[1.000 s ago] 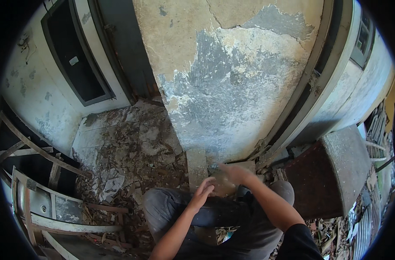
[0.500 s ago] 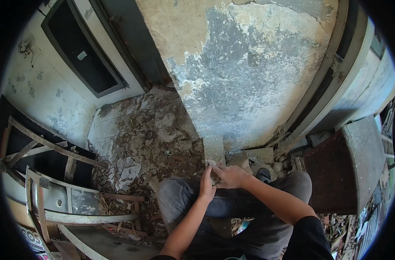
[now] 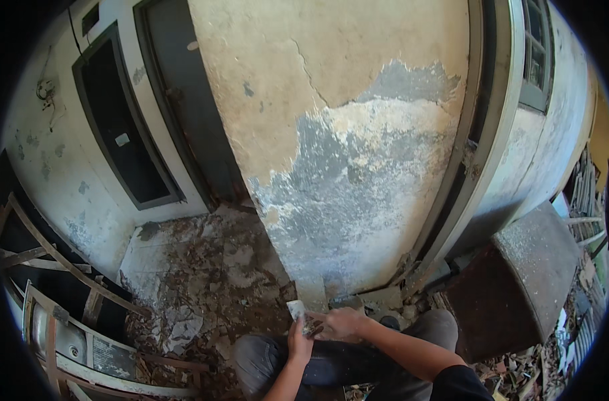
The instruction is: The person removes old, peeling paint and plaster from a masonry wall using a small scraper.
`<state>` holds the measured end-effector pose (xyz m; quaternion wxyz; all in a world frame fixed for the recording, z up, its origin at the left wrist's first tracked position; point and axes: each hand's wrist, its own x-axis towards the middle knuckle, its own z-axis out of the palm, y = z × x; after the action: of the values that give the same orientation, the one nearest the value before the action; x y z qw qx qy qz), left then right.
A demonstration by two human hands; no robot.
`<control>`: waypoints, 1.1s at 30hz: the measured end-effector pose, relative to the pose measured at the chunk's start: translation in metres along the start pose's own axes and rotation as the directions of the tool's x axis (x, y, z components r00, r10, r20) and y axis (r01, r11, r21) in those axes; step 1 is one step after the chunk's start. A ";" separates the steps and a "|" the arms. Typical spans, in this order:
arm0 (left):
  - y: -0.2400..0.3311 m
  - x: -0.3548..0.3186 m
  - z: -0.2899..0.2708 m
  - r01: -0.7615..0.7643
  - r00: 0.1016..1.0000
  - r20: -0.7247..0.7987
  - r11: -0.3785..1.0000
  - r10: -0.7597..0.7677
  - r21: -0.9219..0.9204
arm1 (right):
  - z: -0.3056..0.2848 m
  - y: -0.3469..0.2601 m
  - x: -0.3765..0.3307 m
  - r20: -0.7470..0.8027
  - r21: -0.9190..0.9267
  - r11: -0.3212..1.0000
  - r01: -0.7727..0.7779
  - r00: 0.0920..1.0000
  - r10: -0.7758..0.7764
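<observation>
Peeling plaster wall (image 3: pixel 358 167) rises above a debris-strewn floor (image 3: pixel 204 281).

A run-down, derelict building under repair or stripping. Shown by the tall plaster wall (image 3: pixel 331 134), cream paint peeled away to bare grey render across its lower half. Left of that wall, a dark grey metal door (image 3: pixel 191 107) and a black-framed window (image 3: pixel 120 134) in stained white plaster. At the wall's foot, a floor littered with broken plaster rubble (image 3: pixel 204 281). Right of it, a rusty brown metal box (image 3: pixel 518 281); far left, bare wooden frames (image 3: pixel 57 314).
</observation>
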<state>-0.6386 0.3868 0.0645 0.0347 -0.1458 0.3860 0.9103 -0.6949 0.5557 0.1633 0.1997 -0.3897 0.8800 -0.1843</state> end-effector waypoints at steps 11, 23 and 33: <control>-0.037 0.033 -0.039 -0.105 0.985 -0.085 0.916 0.149 0.386 | 0.045 0.001 0.005 -0.401 -0.143 0.977 0.157 0.893 -0.202; -0.027 0.028 -0.015 -0.065 0.998 0.045 0.907 0.051 0.415 | 0.058 0.010 0.011 -0.399 -0.427 0.901 0.083 0.876 -0.270; -0.011 0.015 -0.010 -0.006 0.997 0.070 0.954 -0.016 0.301 | -0.088 0.014 0.009 -0.699 -0.466 0.884 -0.029 0.624 -0.348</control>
<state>-0.6491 0.3870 0.0458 0.0725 -0.1071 0.5183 0.8454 -0.7527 0.5727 0.2293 -0.3021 -0.3871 0.8584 -0.1484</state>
